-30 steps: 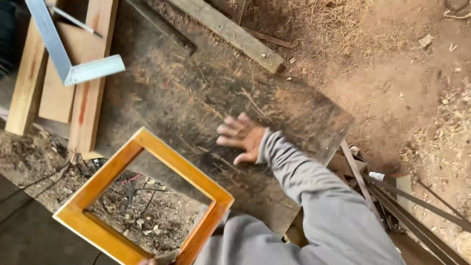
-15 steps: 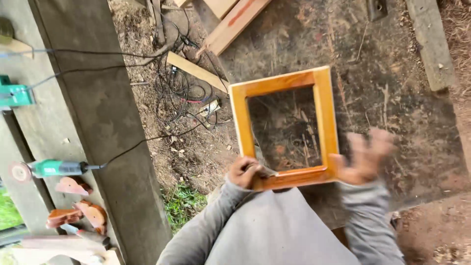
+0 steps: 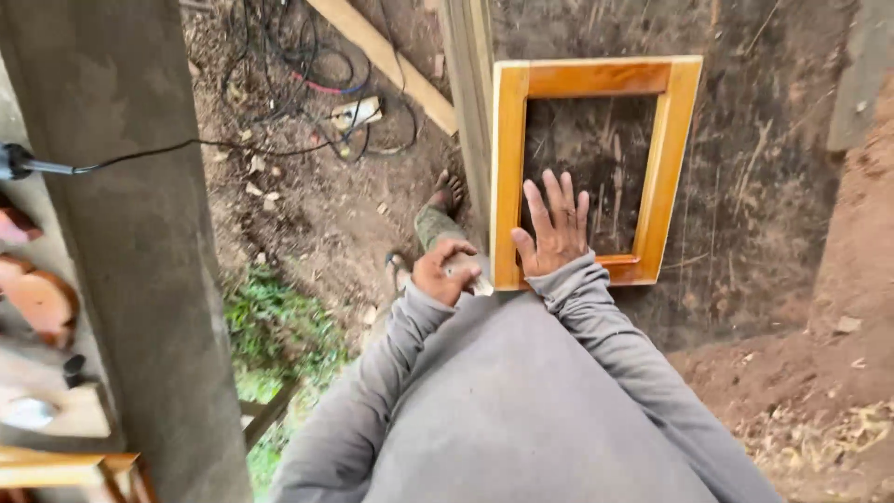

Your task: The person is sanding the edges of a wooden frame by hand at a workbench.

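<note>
From the head camera, looking straight down, a wooden frame of orange-brown varnished wood lies flat on a dark, scratched worktop, its left side running close along the worktop's left edge. The right hand is spread wide and flat, fingers splayed and gripping nothing, the palm over the frame's near rail and the fingertips reaching into the opening, where the bare worktop shows through. The left hand is curled shut just off the frame's near left corner, around a small pale object (too little of it shows to say what it is). Below the worktop edge a sandalled foot stands on bare earth, with a tangle of cables and a loose wooden strip beyond, and a grey concrete post on the left. As a judgement, the frame sits so near the edge that a sideways push from the flat hand could slide it off onto the foot or the cables; the cables also look like a tripping risk. No container shows in this view.
</note>
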